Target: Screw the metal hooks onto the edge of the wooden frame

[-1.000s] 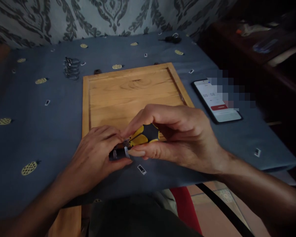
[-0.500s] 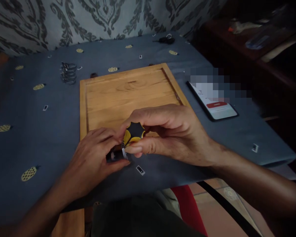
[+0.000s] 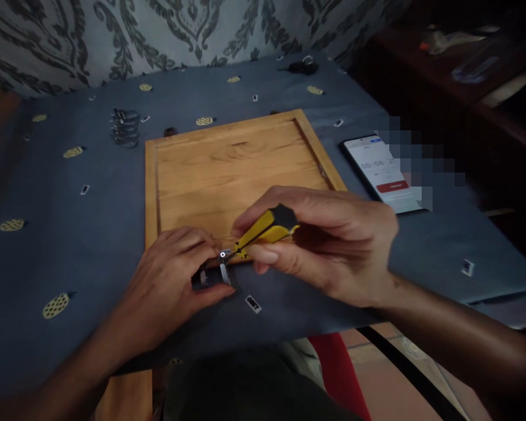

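The left hand (image 3: pixel 170 286) pinched a small metal part (image 3: pixel 210 276) on the table (image 3: pixel 92 234) at the board's (image 3: pixel 228 169) near edge, while the right hand (image 3: pixel 333 245) gripped a screwdriver (image 3: pixel 267 228), tip on the part's screw (image 3: pixel 222 255); the screw work looked under way, not finished.

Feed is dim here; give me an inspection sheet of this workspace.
Surface: blue patterned cloth, wooden board flat on it.
Job's things: yellow-and-black screwdriver, tip on a screw in the small metal part.
Clutter: lit phone at right; stack of metal rings far left; keys at far edge.
Grippers: left hand pins the small metal part; right hand grips the screwdriver.
Cables: nothing seen on the cloth; black strap below its near edge.
Surroundings: patterned wall behind, dark furniture at right.
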Demonstrator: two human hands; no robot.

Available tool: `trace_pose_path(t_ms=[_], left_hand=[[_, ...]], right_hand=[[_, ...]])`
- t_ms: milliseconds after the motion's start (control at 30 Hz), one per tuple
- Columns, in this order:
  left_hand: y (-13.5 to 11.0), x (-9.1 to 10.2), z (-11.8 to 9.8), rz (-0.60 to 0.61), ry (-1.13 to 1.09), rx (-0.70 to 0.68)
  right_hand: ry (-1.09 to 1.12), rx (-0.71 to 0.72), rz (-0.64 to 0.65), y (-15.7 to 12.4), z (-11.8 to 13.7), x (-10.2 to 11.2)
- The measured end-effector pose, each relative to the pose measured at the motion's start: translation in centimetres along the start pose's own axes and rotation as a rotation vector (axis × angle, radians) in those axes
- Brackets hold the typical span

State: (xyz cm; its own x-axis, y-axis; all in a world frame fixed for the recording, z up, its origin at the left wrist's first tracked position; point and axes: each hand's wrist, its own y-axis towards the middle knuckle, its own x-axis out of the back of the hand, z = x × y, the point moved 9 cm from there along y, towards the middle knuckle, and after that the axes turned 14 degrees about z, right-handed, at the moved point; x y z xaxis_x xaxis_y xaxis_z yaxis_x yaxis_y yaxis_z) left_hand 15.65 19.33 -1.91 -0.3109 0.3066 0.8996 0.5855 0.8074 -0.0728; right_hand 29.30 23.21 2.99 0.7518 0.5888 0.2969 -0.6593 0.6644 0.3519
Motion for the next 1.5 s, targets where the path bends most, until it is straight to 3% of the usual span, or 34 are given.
trace_pose_path(t_ms=[167, 233, 433, 800, 933, 1233, 1500], left_hand=[[0.0, 0.1, 0.1, 0.009, -0.003, 0.01], [0.1, 0.0, 0.1, 0.026, -0.006, 0.014], [0.1, -0.3, 0.1, 0.059, -0.031, 0.015], [0.0, -0.1, 0.2, 0.029, -0.025, 0.009], [0.1, 0.0, 0.0, 0.028, -0.012, 0.001], [0.1, -0.2, 0.1, 0.015, 0.028, 0.025], [0.2, -0.2, 0.4, 0.055, -0.032, 0.064]], right_hand=[[-0.046, 0.023, -0.178, -0.6, 1.2, 1.5], [-0.008, 0.024, -0.194, -0.6, 1.0, 1.6], [0.078, 0.009, -0.095, -0.1, -0.5, 0.4], [0.07, -0.012, -0.01, 0.0, -0.6, -0.3], [0.026, -0.032, 0.007, 0.1, -0.8, -0.4], [-0.143, 0.082, 0.145, 0.5, 0.4, -1.0], [-0.154, 0.087, 0.121, 0.9, 0.8, -1.3]])
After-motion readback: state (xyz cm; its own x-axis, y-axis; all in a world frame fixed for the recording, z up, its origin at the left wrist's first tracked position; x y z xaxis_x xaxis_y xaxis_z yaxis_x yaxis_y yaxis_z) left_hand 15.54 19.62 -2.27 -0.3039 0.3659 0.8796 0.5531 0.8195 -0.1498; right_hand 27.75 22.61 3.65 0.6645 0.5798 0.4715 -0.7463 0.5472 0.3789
